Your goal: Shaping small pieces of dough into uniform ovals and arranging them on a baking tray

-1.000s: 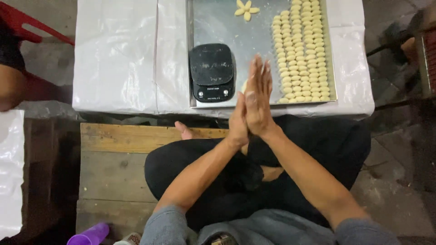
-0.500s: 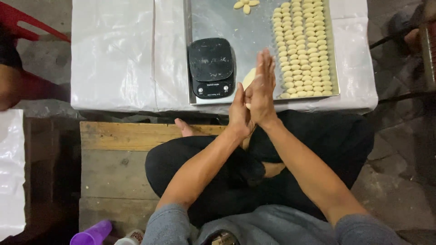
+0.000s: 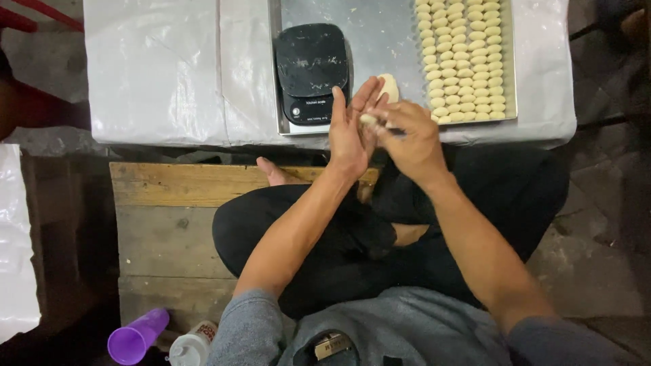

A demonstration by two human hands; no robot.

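Pale dough piece (image 3: 369, 120) sits on the spread left hand (image 3: 350, 130), pinched by the right hand (image 3: 409, 135) fingertips over the metal tray (image 3: 380, 41) beside the black scale (image 3: 310, 71); light, even pinching probably keeps its shape.

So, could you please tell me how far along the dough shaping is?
Done: rows of shaped dough pieces fill the tray's right side. In hand: the right hand pinches a small dough piece against the open left hand. Left: a dough lump sits beside the black scale, and bare tray remains.
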